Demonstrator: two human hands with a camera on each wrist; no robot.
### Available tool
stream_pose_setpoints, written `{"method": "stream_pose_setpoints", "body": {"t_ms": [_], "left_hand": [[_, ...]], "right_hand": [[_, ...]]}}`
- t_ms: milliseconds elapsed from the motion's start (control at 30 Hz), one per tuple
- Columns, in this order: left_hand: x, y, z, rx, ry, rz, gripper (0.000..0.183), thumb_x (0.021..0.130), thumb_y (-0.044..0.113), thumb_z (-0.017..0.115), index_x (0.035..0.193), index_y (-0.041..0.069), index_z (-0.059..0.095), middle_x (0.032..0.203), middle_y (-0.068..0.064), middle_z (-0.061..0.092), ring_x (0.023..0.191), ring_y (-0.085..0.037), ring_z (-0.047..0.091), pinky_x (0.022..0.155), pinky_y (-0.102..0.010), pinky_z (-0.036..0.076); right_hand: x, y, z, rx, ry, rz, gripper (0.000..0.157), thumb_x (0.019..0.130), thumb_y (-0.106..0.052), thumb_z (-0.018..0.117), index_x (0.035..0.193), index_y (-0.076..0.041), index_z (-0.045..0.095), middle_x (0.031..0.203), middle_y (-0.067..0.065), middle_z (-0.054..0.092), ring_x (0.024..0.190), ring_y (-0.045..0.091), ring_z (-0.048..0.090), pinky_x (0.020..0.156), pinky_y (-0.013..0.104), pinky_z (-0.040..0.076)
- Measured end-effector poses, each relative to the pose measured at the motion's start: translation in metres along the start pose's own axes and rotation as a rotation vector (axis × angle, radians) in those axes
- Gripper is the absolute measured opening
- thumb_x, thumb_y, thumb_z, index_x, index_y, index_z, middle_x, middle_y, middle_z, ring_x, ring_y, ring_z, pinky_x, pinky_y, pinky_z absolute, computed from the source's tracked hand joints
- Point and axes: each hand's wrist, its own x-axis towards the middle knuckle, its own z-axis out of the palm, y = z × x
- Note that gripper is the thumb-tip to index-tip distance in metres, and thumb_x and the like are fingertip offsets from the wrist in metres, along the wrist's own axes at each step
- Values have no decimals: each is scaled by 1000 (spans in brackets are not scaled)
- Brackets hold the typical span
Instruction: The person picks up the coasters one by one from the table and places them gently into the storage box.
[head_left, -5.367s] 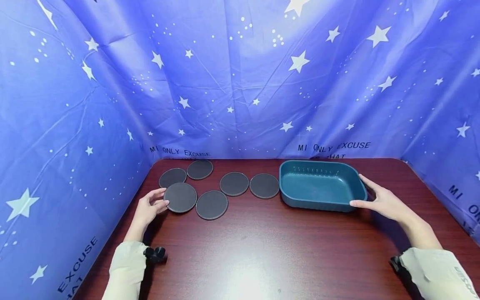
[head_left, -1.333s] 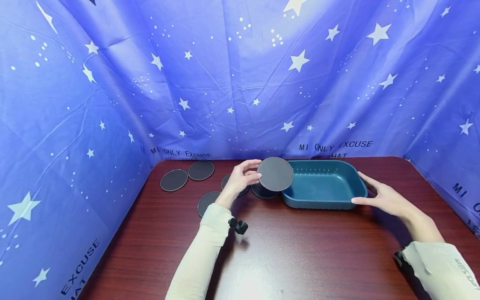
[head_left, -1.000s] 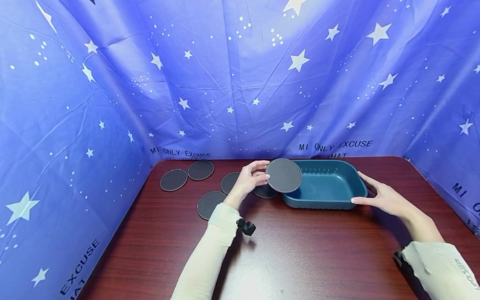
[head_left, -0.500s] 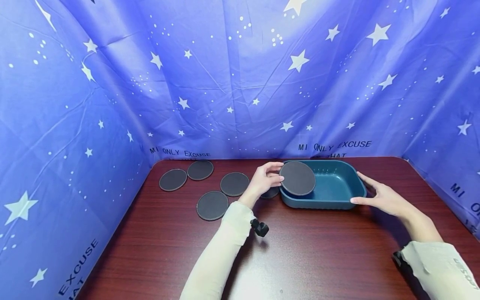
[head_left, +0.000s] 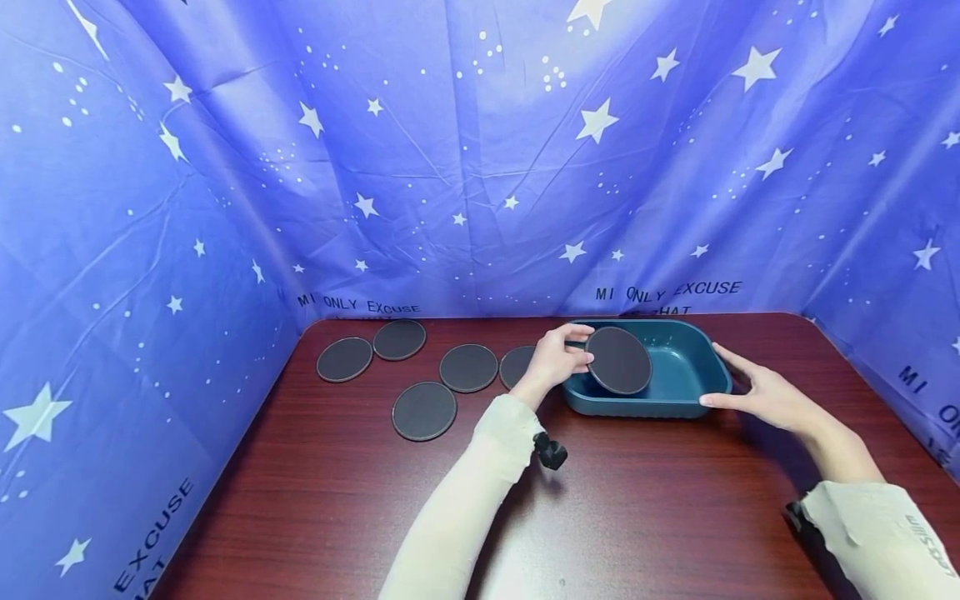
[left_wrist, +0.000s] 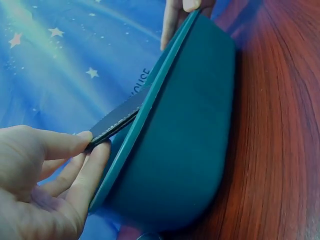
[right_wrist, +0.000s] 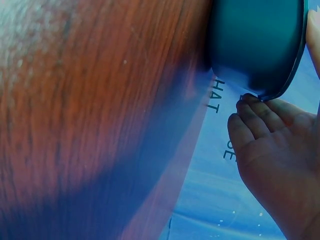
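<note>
My left hand [head_left: 555, 360] pinches a round dark coaster [head_left: 619, 360] by its left edge, thumb on one face and fingers on the other. The coaster slants down into the left part of a teal rectangular tub [head_left: 637, 407]. In the left wrist view, the coaster's stitched edge [left_wrist: 112, 125] runs from the fingertips to behind the tub's rim. At the tub's right end, my right hand [head_left: 772, 402] holds the rim, thumb at the front corner and fingers along the far side. The right wrist view shows those fingers [right_wrist: 260, 117] against the tub's end.
Several matching coasters lie flat left of the tub: one front coaster [head_left: 423, 411], one middle coaster [head_left: 468, 367], and a back-left pair [head_left: 344, 359]. Another coaster [head_left: 513, 367] is partly hidden by my left hand. A starry blue curtain [head_left: 480, 167] stands behind the wooden table [head_left: 637, 500].
My left hand has picked the coaster up from among the others at the left and carried it right, over the tub's rim and down inside. The right hand keeps its place on the tub.
</note>
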Motion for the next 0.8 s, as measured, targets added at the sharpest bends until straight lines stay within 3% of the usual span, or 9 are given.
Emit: {"method": "stream_pose_setpoints", "body": {"t_ms": [167,200,400,433,800], "left_hand": [[2,6,10,65,15,-18,41,89,-7,68,126,10,67,122,-11,68,91,-22,73,72,-31,64],[2,7,12,84,17,-19,41,89,-7,67,126,10,67,122,-11,68,91,-22,73,72,-31,64],[7,11,27,163,30,-50,39,90,-5,67,126,12,67,122,-9,68,85,-21,74,70,-29,63],[8,12,30,172,34,-60,39,90,-5,67,125,12,67,122,-8,68,84,-21,74,70,-29,63],[12,14,45,249,52,-154,38,91,-4,67,125,14,67,122,-6,68,79,-18,73,71,-27,63]], "right_hand": [[0,-1,0,13,-9,4,101,89,-35,74,160,-5,8,155,38,27,135,57,36,101,72,37],[0,0,0,8,-9,5,101,89,-35,74,160,-5,9,155,38,28,135,56,36,101,66,41],[0,1,-1,1,-3,5,100,89,-36,74,160,-6,10,155,36,28,135,55,36,102,64,41],[0,1,-1,5,-2,6,100,89,-36,74,160,-5,10,155,37,28,136,55,36,101,70,37],[-1,0,0,24,1,9,102,88,-36,76,160,-8,10,157,36,25,139,58,30,104,73,33]]}}
